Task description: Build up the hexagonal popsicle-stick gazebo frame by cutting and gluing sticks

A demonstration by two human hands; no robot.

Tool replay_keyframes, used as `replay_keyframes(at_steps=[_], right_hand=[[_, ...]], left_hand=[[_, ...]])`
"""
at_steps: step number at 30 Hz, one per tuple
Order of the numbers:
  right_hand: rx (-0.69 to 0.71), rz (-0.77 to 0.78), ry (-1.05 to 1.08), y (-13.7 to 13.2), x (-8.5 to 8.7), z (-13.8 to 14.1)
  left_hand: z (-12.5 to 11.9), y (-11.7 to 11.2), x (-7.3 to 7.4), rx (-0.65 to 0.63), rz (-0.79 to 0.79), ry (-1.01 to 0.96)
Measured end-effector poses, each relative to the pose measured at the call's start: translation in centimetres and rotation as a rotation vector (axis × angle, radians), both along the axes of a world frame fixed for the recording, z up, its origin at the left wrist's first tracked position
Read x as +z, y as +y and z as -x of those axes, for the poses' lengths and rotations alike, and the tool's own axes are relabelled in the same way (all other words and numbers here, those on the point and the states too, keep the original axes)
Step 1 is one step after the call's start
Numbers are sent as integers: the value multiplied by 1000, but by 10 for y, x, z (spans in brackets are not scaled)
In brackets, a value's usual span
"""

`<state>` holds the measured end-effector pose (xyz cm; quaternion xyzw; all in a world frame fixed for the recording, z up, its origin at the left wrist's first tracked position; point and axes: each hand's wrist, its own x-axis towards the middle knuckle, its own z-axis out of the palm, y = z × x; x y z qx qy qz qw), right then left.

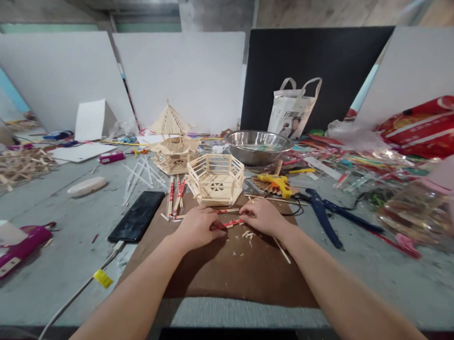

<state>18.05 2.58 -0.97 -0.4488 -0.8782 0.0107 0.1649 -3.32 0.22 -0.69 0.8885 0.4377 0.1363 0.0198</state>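
Observation:
Over the brown mat (pixel 217 277), my left hand (pixel 198 226) and my right hand (pixel 264 216) face each other. A thin red-marked wooden stick (pixel 232 224) runs between them, with the fingers of both hands closed on its ends. Just behind it, a second red-marked stick (pixel 226 211) also spans the gap; I cannot tell if fingers touch it. Small cut stick pieces (pixel 247 235) lie in front of the right fingers. Beyond my hands stands an open wooden-stick frame (pixel 215 183) with several sides. More red-marked sticks (pixel 171 196) lie past my left hand.
A stick pavilion with a pointed roof (pixel 171 155) and a metal bowl (pixel 259 147) stand behind. Right of the mat are a yellow glue gun (pixel 276 182) and blue-handled cutters (pixel 324 215). A phone (pixel 137 217) with a cable lies left. Loose materials crowd the far right.

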Motion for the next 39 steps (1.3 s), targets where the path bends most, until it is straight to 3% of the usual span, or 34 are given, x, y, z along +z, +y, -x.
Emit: replay_keyframes(at_steps=[15, 28, 39], right_hand=[[78, 47, -33, 1, 0, 3], [35, -24, 36, 0, 1, 2], [-13, -97, 138, 5, 1, -5]], left_hand=[[-4, 5, -7, -7, -23, 64], [3, 9, -8, 176, 123, -63], [8, 12, -5, 215, 188, -203]])
